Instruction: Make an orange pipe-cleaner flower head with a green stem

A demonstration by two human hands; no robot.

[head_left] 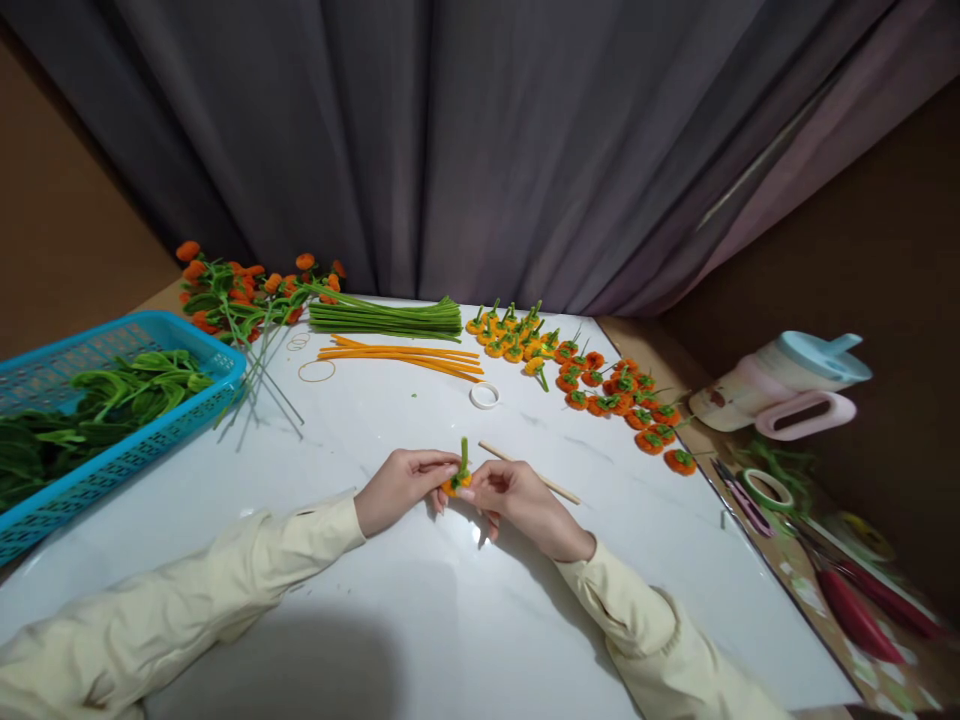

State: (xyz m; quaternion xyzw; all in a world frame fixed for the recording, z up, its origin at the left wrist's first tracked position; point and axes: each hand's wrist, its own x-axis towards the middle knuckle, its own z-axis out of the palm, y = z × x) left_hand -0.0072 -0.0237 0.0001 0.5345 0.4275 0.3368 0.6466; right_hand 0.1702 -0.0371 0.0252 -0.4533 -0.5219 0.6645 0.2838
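Observation:
Between my two hands, just above the white tabletop (420, 620), is a small orange-yellow pipe-cleaner pumpkin (454, 485) with a green stem standing up. My left hand (401, 490) pinches it from the left, and the fingers of my right hand (525, 505) press on its right side. Part of the pumpkin is covered by my fingertips. A thin wooden stick (559, 490) lies behind my right hand. Farther back rest a white ring (484, 396), a bunch of orange pipe cleaners (405, 355) and a bundle of green pipe cleaners (390, 317).
Rows of yellow pumpkins (514, 335) and orange pumpkins (622, 390) stand at back right. A blue basket (135, 440) of green leaves is at left, near orange stemmed flowers (240, 290). On the right are a tumbler (780, 385), green tape (765, 490) and red-handled pliers (855, 610).

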